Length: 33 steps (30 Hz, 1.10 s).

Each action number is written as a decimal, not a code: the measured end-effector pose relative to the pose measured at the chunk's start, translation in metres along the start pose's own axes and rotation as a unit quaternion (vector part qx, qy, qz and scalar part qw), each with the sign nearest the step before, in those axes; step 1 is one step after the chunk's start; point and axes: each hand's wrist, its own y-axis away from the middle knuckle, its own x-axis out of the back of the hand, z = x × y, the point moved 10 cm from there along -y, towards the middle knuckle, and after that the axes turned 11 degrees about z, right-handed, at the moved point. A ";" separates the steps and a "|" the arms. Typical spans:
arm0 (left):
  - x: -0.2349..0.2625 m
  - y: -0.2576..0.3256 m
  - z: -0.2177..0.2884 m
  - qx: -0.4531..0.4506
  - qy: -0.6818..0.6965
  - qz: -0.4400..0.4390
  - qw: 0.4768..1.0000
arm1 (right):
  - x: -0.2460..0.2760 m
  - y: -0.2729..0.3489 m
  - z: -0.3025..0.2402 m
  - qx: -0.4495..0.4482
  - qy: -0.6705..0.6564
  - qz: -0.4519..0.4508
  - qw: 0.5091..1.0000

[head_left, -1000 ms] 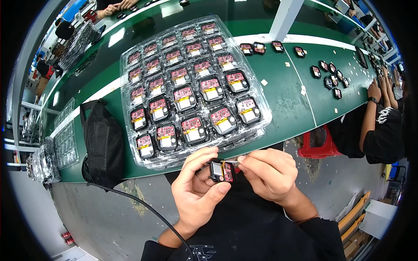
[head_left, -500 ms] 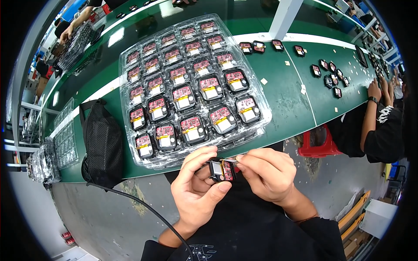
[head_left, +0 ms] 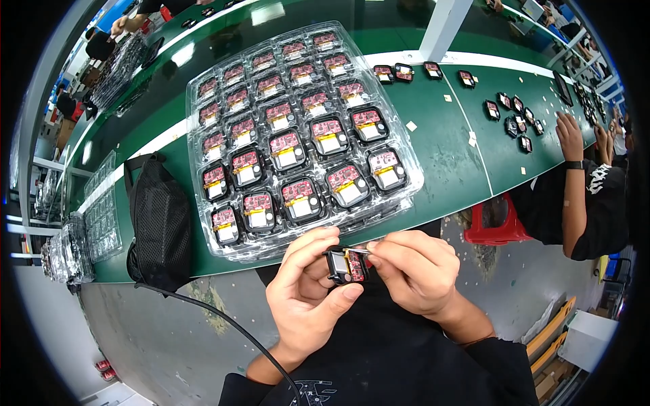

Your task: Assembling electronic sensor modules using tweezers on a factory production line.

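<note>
The left hand pinches a black-cased circuit module beside the right hand, whose pinched metal tool could, slipping, scratch its board.

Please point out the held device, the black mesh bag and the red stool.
Held device (head_left: 349, 266), head view: middle of its open face.
Black mesh bag (head_left: 161, 223), head view: middle of its mesh side.
Red stool (head_left: 495, 234), head view: its lower red part.
</note>
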 end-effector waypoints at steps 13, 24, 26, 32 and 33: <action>-0.001 0.004 0.001 -0.027 -0.005 0.012 1.000 | -0.001 0.001 -0.006 -0.032 0.028 0.011 0.999; 0.000 0.003 0.005 -0.036 -0.025 0.004 0.999 | -0.004 -0.001 -0.006 -0.003 0.047 -0.015 0.999; -0.001 0.002 0.006 -0.032 -0.017 -0.001 0.999 | -0.003 -0.001 -0.004 -0.012 0.006 -0.005 1.000; -0.002 0.003 0.006 -0.034 -0.010 0.003 0.999 | -0.003 0.003 -0.004 -0.047 0.034 -0.002 0.998; -0.001 0.003 0.007 -0.038 -0.014 0.006 0.999 | -0.003 0.003 -0.003 -0.047 0.035 -0.002 0.998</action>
